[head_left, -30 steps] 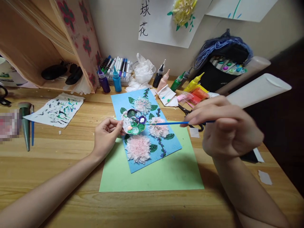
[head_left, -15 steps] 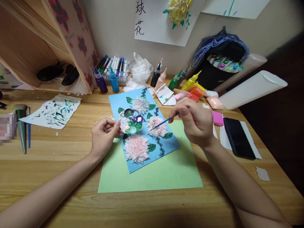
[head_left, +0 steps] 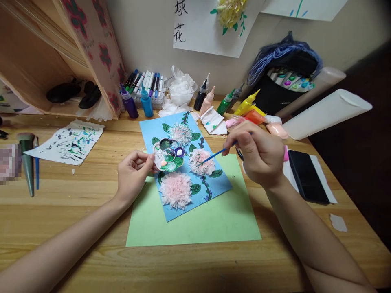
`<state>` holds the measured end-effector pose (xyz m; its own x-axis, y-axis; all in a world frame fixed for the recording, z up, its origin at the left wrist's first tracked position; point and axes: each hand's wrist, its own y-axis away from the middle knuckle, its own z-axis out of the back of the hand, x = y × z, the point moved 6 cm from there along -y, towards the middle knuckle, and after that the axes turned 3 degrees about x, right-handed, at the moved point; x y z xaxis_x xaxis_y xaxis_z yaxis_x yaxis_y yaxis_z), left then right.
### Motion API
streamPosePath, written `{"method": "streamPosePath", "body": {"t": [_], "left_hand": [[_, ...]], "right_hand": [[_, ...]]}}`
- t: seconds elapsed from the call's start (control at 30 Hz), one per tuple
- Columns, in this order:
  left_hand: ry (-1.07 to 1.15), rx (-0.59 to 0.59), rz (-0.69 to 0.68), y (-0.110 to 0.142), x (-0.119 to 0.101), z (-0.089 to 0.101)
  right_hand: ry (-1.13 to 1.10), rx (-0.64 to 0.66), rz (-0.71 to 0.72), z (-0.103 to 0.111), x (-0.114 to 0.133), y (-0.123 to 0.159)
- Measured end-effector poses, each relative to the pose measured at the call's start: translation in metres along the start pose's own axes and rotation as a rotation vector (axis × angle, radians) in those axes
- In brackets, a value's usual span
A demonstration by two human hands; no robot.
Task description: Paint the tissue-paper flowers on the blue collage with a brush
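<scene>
Pinched between the thumb and fingers of my left hand (head_left: pixel 134 169) is a flower-shaped paint palette (head_left: pixel 169 155), its wells smeared with green, purple, white and peach paint. My right hand (head_left: pixel 258 152) grips a thin blue paintbrush (head_left: pixel 217 154). The brush tip is at the middle-right pink paper flower (head_left: pixel 202 161); whether it touches the petals I cannot tell. That flower belongs to a blue picture board (head_left: pixel 166 213), which also carries a lower pink flower (head_left: pixel 176 190), an upper flower (head_left: pixel 180 134) and painted green leaves. Beneath the board lies a green sheet (head_left: pixel 195 234).
Behind the board stand several paint bottles (head_left: pixel 147 105), a marker tray (head_left: pixel 149 87) and a bowl of tissue (head_left: pixel 182 90). At left are a paint-stained paper (head_left: pixel 69 142) and a large brush (head_left: pixel 27 167). A phone (head_left: pixel 308 177) lies right, near a white tube (head_left: pixel 328 114).
My right hand and the paintbrush have shifted slightly to the right, the tip moving across the same pink flower. My left hand and the palette stay nearly in place.
</scene>
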<state>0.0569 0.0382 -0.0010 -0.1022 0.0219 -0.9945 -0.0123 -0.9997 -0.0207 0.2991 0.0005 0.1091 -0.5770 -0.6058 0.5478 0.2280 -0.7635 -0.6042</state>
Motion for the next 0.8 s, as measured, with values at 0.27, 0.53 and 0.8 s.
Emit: {"method": "streamPosePath", "body": {"t": [0.27,0.53,0.8], "left_hand": [[0.004,-0.001,-0.003,0.0,0.001,0.0],[0.014,-0.004,-0.02,-0.001,0.002,0.0],[0.025,0.015,-0.031,-0.001,0.002,-0.001]], "right_hand": [[0.012,0.048,0.045,-0.001,0.004,-0.001],[0.012,0.075,0.052,-0.004,0.004,-0.001],[-0.162,-0.399,0.044,0.02,0.006,0.001]]}}
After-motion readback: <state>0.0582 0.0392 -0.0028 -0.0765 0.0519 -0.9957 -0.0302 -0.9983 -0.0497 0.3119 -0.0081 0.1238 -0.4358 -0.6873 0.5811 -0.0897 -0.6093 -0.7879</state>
